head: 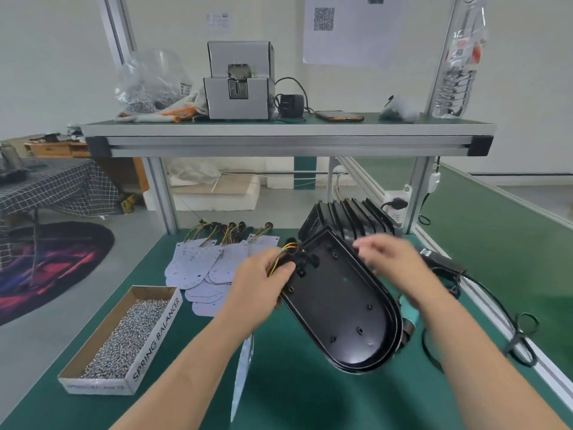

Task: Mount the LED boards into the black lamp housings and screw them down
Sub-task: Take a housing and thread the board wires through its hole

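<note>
- Left hand (260,280): fingers curled round the wire bundle (279,259) at the upper corner of the lamp housing (341,305); LED board (243,367) dangles edge-on beneath.
- Right hand (393,262): blurred over the far rim; can't tell its grip.
- Housing tilted over the surface (294,398), between both hands. Rigid, probably weighty; take it by the rim.
- Board thin, likely fragile; hold by its edges, not the leads.

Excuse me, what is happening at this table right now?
A person is working on an open black lamp housing. The left hand pinches coloured wires at its far end; the right hand, blurred, hovers above it. No board is inside the housing yet. Loose LED boards and a box of screws lie at the left.
</note>
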The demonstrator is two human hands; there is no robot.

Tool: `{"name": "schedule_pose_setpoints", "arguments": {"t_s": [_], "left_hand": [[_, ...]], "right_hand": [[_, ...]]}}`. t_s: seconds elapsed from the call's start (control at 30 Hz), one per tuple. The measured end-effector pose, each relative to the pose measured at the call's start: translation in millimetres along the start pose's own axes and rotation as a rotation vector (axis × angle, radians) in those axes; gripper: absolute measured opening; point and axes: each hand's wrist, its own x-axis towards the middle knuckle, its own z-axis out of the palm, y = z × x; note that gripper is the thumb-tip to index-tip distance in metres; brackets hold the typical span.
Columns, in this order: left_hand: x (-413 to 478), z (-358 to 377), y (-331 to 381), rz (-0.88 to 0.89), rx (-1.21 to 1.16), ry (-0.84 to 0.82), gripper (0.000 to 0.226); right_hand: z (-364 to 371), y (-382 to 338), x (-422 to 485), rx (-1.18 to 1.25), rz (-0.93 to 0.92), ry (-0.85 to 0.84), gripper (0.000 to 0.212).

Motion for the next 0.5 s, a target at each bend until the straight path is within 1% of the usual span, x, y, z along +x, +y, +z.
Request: {"name": "schedule_pose_setpoints", "arguments": {"t_s": [0.03,0.07,0.1,0.13,0.2,0.23,0.27,0.33,0.4,0.47,0.5], "left_hand": [[-0.1,1.1,0.1,0.021,0.031,0.009,0.013],[0.1,2.2,0.3,0.041,0.074,0.02,0.015],[0.0,3.2,0.0,0.059,0.142,0.031,0.017],[-0.7,4.8,0.5,0.078,0.226,0.048,0.019],[-2.7,8.3,2.0,0.121,0.371,0.105,0.023],[-4.9,10.4,3.1,0.149,0.392,0.141,0.022],[-7.4,12.7,4.9,0.181,0.371,0.172,0.023],[-12.2,16.4,7.7,0.227,0.317,0.184,0.027],[-15.0,18.3,7.0,0.234,0.311,0.137,0.035],[-10.0,17.1,3.6,0.193,0.308,0.088,0.029],[-6.9,14.4,1.9,0.173,0.291,0.045,0.032]], "right_hand": [[-11.5,-9.2,0.5,0.101,-0.048,0.14,0.012],[-21.4,-24.5,-3.5,0.179,-0.137,0.247,0.009],[-25.9,-38.0,-9.8,0.232,-0.238,0.256,0.01],[-24.6,-52.6,-19.6,0.21,-0.305,0.197,0.02],[-4.1,-70.4,-35.0,0.106,-0.294,0.069,0.04],[10.3,-76.5,-40.8,0.062,-0.26,0.033,0.044],[25.1,-80.0,-44.7,0.032,-0.243,0.039,0.044],[49.6,-77.8,-49.2,0.041,-0.254,0.123,0.041],[60.9,-71.9,-50.8,0.097,-0.267,0.219,0.032],[63.5,-67.3,-50.5,0.207,-0.261,0.244,0.025],[64.8,-65.8,-50.3,0.235,-0.254,0.243,0.023]]}}
